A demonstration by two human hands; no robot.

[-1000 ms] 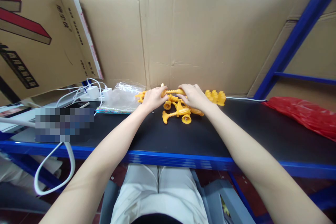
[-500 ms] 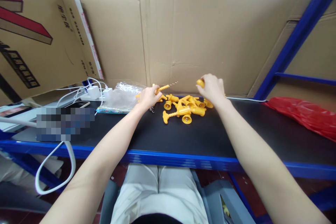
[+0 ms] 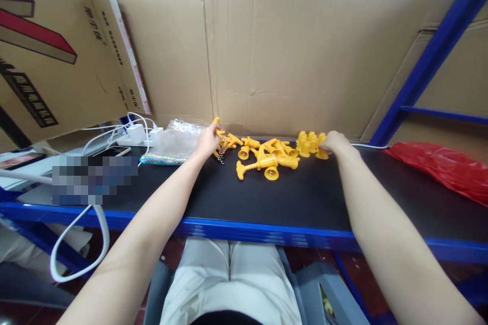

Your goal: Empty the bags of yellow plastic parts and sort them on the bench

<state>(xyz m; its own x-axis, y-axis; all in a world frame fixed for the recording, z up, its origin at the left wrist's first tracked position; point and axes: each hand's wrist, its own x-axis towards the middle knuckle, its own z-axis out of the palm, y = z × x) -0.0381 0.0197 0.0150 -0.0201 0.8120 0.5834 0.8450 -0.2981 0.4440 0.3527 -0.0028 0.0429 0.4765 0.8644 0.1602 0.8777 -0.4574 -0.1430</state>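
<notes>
A: How far along were things?

B: Partway, I'd judge. A cluster of yellow sleeves (image 3: 304, 147) stood on the tabletop (image 3: 247, 203) to the right, apart from their handles. That much looked done.

A: And the right hand (image 3: 336, 143)?

B: At the cluster's right edge, its fingers apparently pinching the outermost sleeve (image 3: 322, 152), though the hand hid part of the grip.

A: The left hand (image 3: 207, 139)?

B: Its fingers were clenched around a yellow handle (image 3: 217, 121) near the clear plastic bag (image 3: 179, 137). A bare metal spiral (image 3: 221, 155) showed just below, but I couldn't tell whether it belonged to that handle.

A: Any other loose handles?

B: A small pile of handles (image 3: 233, 139) lay just beside that hand.

A: What was left?

B: The middle heap (image 3: 270, 161), between the hands: several pieces there had handle and sleeve together, so I'd call those undone. Overlap prevented a sure count.
</notes>
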